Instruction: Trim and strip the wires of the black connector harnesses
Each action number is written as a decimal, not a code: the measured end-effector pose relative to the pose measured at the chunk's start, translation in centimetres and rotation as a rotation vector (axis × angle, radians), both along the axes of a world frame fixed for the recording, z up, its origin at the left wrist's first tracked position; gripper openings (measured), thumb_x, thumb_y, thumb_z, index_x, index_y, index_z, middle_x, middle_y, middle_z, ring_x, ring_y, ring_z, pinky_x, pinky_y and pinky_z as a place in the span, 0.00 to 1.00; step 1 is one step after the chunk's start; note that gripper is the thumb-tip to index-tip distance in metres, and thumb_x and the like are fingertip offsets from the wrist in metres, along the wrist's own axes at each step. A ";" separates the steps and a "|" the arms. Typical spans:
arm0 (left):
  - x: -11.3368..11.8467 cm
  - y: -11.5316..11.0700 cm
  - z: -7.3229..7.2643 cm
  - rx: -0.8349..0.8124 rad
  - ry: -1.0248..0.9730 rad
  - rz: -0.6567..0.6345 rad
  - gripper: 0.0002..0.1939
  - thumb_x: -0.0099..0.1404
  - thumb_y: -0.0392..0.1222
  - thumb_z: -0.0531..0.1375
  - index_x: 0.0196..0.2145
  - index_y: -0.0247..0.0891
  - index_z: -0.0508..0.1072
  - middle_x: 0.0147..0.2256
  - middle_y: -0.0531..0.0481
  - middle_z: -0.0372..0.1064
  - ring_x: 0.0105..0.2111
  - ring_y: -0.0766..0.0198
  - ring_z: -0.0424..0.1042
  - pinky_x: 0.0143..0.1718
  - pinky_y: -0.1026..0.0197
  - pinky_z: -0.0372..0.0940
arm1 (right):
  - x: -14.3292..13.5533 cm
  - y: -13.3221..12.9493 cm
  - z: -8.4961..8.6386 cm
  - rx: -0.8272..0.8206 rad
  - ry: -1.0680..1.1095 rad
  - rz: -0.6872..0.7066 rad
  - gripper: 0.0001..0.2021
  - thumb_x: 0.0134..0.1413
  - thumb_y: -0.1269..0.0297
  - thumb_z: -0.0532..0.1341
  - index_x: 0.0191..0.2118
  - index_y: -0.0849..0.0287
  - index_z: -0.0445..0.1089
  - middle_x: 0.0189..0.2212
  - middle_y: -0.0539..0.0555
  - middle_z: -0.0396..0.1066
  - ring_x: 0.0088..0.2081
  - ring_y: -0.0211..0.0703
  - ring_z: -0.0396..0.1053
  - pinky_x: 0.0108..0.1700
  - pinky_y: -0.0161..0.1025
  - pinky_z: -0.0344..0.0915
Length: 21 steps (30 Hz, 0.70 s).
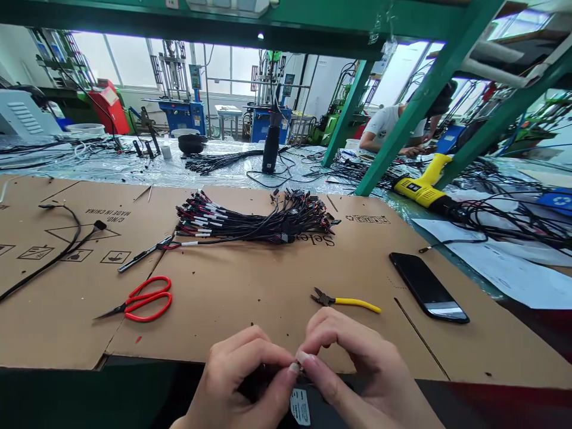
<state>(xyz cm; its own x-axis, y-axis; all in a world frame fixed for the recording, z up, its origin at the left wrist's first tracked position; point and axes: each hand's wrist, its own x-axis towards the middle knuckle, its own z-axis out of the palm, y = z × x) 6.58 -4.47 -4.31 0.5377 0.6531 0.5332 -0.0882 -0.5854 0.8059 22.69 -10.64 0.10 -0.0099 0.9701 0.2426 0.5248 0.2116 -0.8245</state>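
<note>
My left hand (243,378) and my right hand (353,369) meet at the near edge of the bench, fingertips pinched together on a small dark piece of black cable (268,381); most of it is hidden by the fingers. A white label tag (300,407) hangs just below the hands. On the flattened cardboard (250,292) ahead lies a bundle of black wire harnesses (254,220) with red and white ends. Yellow-handled cutters (346,301) lie just beyond my right hand, red-handled scissors (143,299) to the left.
A black phone (428,288) lies at the right. Tweezers (143,254) and a loose black cable (53,253) lie at the left. A yellow heat gun (422,187) rests by a green frame post (404,119). Another person (393,128) works at the far right.
</note>
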 end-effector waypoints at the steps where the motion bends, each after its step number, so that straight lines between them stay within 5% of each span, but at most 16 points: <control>1: 0.0 -0.1 0.0 -0.031 0.022 -0.013 0.06 0.61 0.28 0.56 0.30 0.30 0.73 0.22 0.50 0.65 0.22 0.71 0.63 0.22 0.70 0.58 | -0.1 0.1 -0.1 -0.077 0.075 0.009 0.09 0.58 0.61 0.56 0.29 0.58 0.64 0.26 0.50 0.62 0.29 0.34 0.62 0.29 0.30 0.58; 5: 0.1 -0.6 -0.2 -0.163 0.082 -0.030 0.05 0.61 0.30 0.56 0.29 0.32 0.71 0.23 0.51 0.62 0.21 0.71 0.61 0.21 0.70 0.57 | -0.1 0.7 -0.6 -0.336 0.487 0.065 0.16 0.54 0.52 0.60 0.28 0.61 0.63 0.24 0.49 0.58 0.27 0.32 0.56 0.28 0.30 0.54; 10: 0.2 -0.7 -0.4 -0.283 0.122 -0.007 0.06 0.61 0.32 0.55 0.30 0.34 0.71 0.24 0.53 0.58 0.20 0.72 0.59 0.18 0.69 0.54 | -0.5 1.4 -1.2 -0.337 0.606 0.060 0.18 0.51 0.51 0.62 0.27 0.62 0.62 0.23 0.48 0.59 0.25 0.30 0.56 0.26 0.28 0.55; 12: 0.2 -0.6 -0.2 -0.321 0.134 0.012 0.06 0.62 0.34 0.54 0.30 0.34 0.71 0.23 0.52 0.58 0.21 0.71 0.60 0.18 0.70 0.54 | -0.9 1.2 -1.5 -0.186 0.516 -0.003 0.11 0.53 0.57 0.62 0.28 0.60 0.65 0.25 0.48 0.62 0.27 0.30 0.59 0.29 0.27 0.58; 14: 0.2 -0.5 0.0 -0.328 0.127 0.026 0.07 0.63 0.35 0.54 0.30 0.34 0.71 0.23 0.53 0.58 0.21 0.71 0.59 0.19 0.70 0.54 | -1.2 0.9 -1.9 0.144 0.237 -0.096 0.02 0.53 0.69 0.62 0.31 0.57 0.68 0.27 0.48 0.64 0.31 0.30 0.63 0.33 0.27 0.61; 17: 0.2 -0.4 0.3 -0.293 0.093 0.046 0.08 0.63 0.35 0.54 0.28 0.34 0.70 0.22 0.53 0.56 0.21 0.72 0.58 0.19 0.71 0.54 | -1.7 0.2 -2.3 0.602 -0.262 -0.193 0.14 0.48 0.83 0.60 0.39 0.60 0.69 0.30 0.52 0.68 0.34 0.35 0.63 0.35 0.32 0.64; 21: 0.4 -0.2 0.2 -0.164 0.087 0.100 0.08 0.64 0.33 0.54 0.28 0.34 0.70 0.21 0.54 0.59 0.21 0.72 0.59 0.22 0.70 0.58 | -1.9 -0.3 -2.7 0.690 -0.477 -0.229 0.18 0.47 0.86 0.59 0.44 0.65 0.68 0.35 0.58 0.71 0.38 0.41 0.61 0.36 0.38 0.66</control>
